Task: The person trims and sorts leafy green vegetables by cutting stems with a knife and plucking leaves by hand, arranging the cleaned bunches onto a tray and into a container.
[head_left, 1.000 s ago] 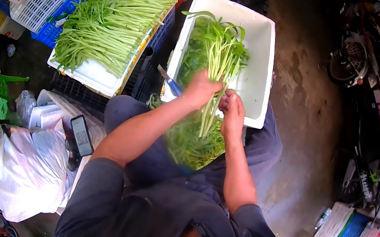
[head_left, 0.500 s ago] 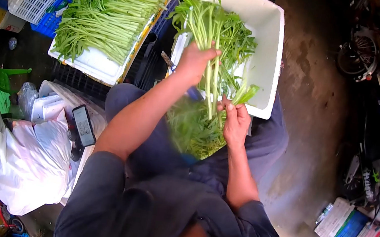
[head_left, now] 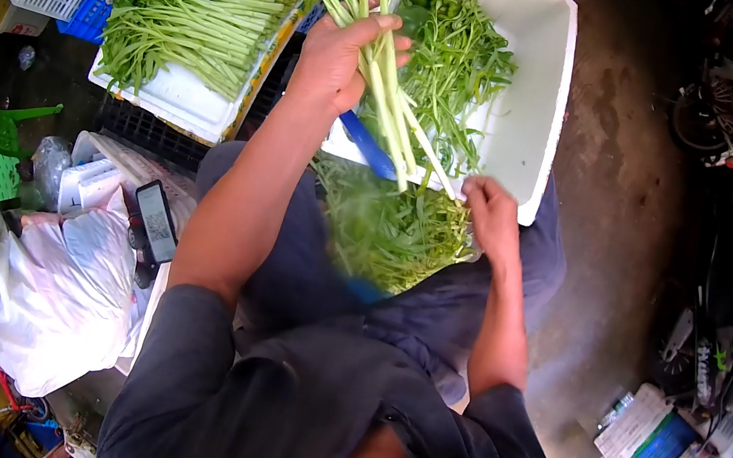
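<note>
So here's what we've got: near the top centre of the frame, our bare left hand [head_left: 329, 61] has its fingers wrapped around a loose bunch of long, pale green leafy stalks [head_left: 386, 120], thumb laid across the top. The hold is up toward the leaves, so the bare lower ends stick out down and to the right, probably so they sit free within the other hand's reach. Our bare right hand [head_left: 491, 217], right of centre, has its fingers curled in right by the end of one stalk that splays off from the rest; we honestly can't tell if they're pinching it or just beside it. A long blue object [head_left: 367, 144] sits partly hidden behind the bunch. The deep white foam box [head_left: 529, 111], upper right of centre, has loose dark green leafy stems [head_left: 460, 59] scattered inside, and a messy heap of greens [head_left: 404, 236] sits below it between our dark blue trouser legs [head_left: 535, 249], likely there because it's easy to reach. Upper left, a shallow white foam tray [head_left: 174, 105] carries neat rows of stalks [head_left: 199, 38], mostly lying the same way, which we'd guess keeps them tidy and untangled.
</note>
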Demonstrator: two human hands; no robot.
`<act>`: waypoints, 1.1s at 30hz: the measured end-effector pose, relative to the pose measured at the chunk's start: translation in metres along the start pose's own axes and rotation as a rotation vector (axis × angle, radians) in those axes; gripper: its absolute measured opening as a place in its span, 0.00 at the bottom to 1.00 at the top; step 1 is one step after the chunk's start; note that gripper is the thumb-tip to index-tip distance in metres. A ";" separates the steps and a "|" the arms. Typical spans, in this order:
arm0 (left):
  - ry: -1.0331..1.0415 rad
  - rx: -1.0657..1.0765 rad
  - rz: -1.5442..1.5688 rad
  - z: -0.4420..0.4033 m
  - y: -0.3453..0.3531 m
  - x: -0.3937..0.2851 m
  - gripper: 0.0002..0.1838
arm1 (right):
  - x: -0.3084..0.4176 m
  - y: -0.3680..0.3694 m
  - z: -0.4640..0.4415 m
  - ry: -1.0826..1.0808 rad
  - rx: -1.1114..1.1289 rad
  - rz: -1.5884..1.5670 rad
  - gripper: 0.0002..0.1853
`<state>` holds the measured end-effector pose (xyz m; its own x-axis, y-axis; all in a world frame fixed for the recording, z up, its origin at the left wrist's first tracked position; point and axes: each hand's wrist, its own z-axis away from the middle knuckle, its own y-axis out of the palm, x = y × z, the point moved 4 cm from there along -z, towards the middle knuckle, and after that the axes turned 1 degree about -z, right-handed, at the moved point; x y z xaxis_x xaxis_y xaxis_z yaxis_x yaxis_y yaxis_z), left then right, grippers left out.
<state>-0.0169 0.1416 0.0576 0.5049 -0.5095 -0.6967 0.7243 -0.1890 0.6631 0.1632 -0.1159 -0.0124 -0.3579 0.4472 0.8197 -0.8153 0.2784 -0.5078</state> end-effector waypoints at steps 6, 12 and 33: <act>-0.040 0.091 -0.060 0.003 0.002 -0.001 0.16 | -0.117 0.061 -0.174 0.022 0.324 0.379 0.20; 0.004 0.063 -0.093 -0.001 0.003 -0.006 0.18 | -0.206 0.117 -0.217 -0.064 0.353 0.535 0.25; -0.109 0.089 -0.194 0.030 0.021 0.072 0.10 | 0.028 0.043 -0.005 -0.047 -0.345 -0.264 0.26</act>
<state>0.0202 0.0757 0.0297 0.3031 -0.5432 -0.7830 0.7564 -0.3627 0.5444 0.1204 -0.0874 -0.0122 -0.1845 0.2852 0.9406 -0.6844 0.6496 -0.3312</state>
